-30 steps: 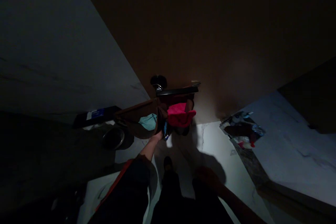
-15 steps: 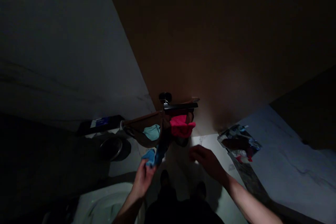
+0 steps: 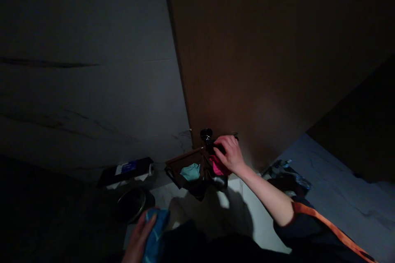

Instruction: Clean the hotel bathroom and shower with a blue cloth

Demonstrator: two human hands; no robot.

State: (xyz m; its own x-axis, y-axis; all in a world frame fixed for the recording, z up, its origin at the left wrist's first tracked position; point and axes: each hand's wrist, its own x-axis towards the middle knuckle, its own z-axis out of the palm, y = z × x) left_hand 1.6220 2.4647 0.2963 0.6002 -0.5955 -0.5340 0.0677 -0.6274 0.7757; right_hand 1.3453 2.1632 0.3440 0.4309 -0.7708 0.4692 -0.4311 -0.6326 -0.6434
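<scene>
Blue cloth (image 3: 156, 234) bunched in the left hand (image 3: 138, 238), fingers wrapped around it, low in view. Right hand (image 3: 230, 154) curls at pink cloth (image 3: 217, 167) in the mouth of a brown fabric pouch (image 3: 182, 163); cannot tell if clamped. Teal cloth (image 3: 190, 171) lies alongside. Black door knob (image 3: 206, 134) just above, on a wooden door (image 3: 247, 70).

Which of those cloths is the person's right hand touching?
The pink cloth, just under the right hand. The pale blue cloth sits untouched in the brown pouch, and the darker blue cloth is gripped in the left hand.
</scene>
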